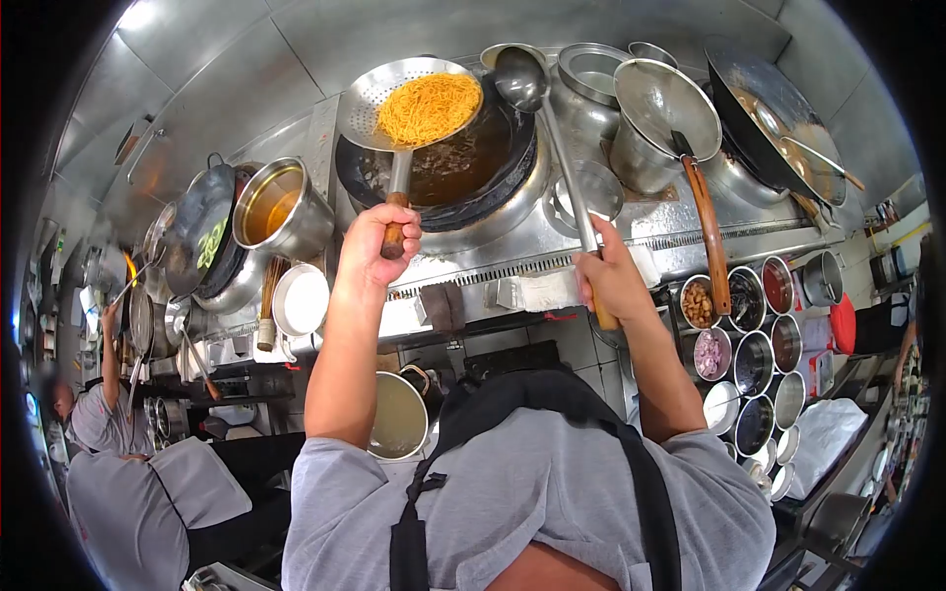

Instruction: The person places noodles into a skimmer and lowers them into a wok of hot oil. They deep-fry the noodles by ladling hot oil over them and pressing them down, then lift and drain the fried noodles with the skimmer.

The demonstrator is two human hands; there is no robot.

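My left hand [379, 244] is closed round the wooden handle of a perforated skimmer [360, 103]. Golden fried noodles [429, 108] lie in its bowl, held above a wok [453, 187] of dark oil. In my right hand [613, 268] is the long handle of a steel ladle [520, 79], fingers wrapped round its lower end. The ladle's bowl hangs to the right of the skimmer, over the wok's far right edge. Its contents, if any, I cannot make out.
Left of the wok stands a pot of amber liquid [268, 205]. A mesh strainer [668, 108] rests on a steel pot at the right, near a second wok [754, 118]. Several ingredient tins [754, 362] line the right side. Co-workers [148, 492] stand at the left.
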